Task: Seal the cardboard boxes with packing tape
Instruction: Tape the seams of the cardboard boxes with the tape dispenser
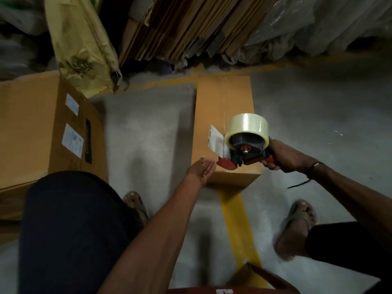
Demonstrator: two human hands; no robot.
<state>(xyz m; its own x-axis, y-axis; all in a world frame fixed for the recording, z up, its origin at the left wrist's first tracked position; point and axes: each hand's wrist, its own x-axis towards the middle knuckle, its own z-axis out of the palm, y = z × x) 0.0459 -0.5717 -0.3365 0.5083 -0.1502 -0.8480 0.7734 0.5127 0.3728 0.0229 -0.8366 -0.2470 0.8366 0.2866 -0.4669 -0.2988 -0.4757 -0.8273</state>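
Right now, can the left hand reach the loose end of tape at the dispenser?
Probably yes. The open left hand lies beside the dispenser on the box; nothing blocks the tape end.

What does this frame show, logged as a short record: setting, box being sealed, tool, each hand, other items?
setting: concrete floor with yellow line
box: narrow cardboard box, flaps closed, label on top
tool: tape dispenser with clear roll, at the box's near end
right hand: right hand grips the dispenser handle
left hand: left hand, fingers straight, at the box's near edge beside the dispenser
other: larger box to the left; flattened cartons stacked behind
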